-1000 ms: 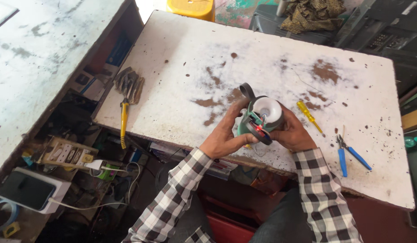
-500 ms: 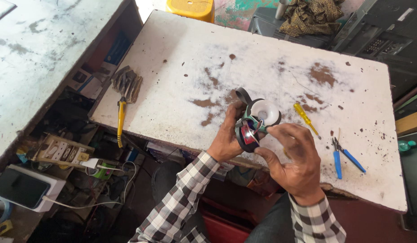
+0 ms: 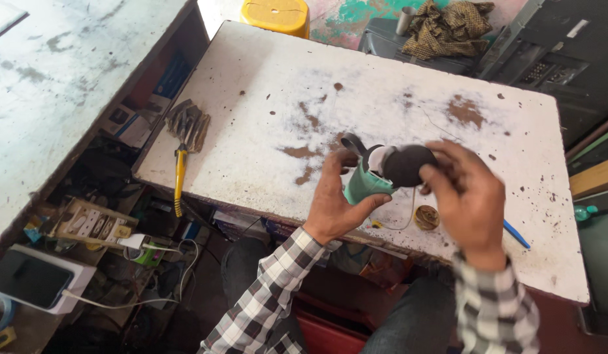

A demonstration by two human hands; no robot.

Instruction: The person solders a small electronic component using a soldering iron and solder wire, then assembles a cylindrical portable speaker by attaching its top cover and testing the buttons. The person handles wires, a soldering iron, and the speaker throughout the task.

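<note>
Head view: both hands [image 3: 335,196] grip green motor [image 3: 376,176].

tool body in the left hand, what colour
Teal green, on the tool body gripped by the left hand; head view, the only one.

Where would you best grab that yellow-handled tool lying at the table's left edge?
Probably by the yellow handle, coming from the table's front-left edge: the yellow-handled tool pokes its slim handle out over that edge, free underneath, while its dark head lies flat on the table.
</note>
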